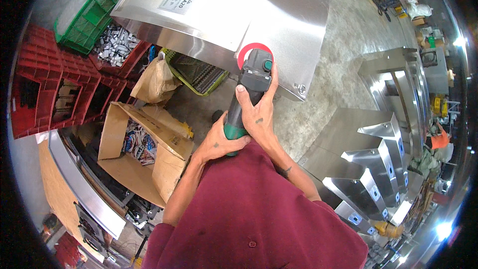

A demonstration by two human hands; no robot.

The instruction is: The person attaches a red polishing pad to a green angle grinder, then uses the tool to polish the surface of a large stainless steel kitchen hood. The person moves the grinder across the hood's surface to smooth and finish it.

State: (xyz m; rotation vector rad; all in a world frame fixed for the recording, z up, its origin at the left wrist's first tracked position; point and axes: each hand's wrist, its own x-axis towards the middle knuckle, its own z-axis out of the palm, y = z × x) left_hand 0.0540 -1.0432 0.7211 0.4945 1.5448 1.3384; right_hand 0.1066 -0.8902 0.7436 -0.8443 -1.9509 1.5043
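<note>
Both of my hands grip a black and green angle grinder (pixel 257 75) in front of my body. My left hand (pixel 219 140) is wrapped round the green rear end of its body. Farther forward, my right hand (pixel 259 114) closes on the black housing, thumb on top and forefinger along the right side. A red disc (pixel 245 54) shows round the grinder's head, at the near edge of a shiny sheet-metal piece (pixel 286 25). Whether the disc touches the metal, I cannot tell. On the sheet's left part is a printed label (pixel 176 0).
To the left stand red crates (pixel 42 79), a green crate (pixel 94 15), a brown paper bag (pixel 155 80), a yellow-green basket (pixel 191 77) and an open cardboard box (pixel 172 162) of mixed bits. Several bent metal parts (pixel 371 169) stand at the right, over concrete floor (pixel 298 119).
</note>
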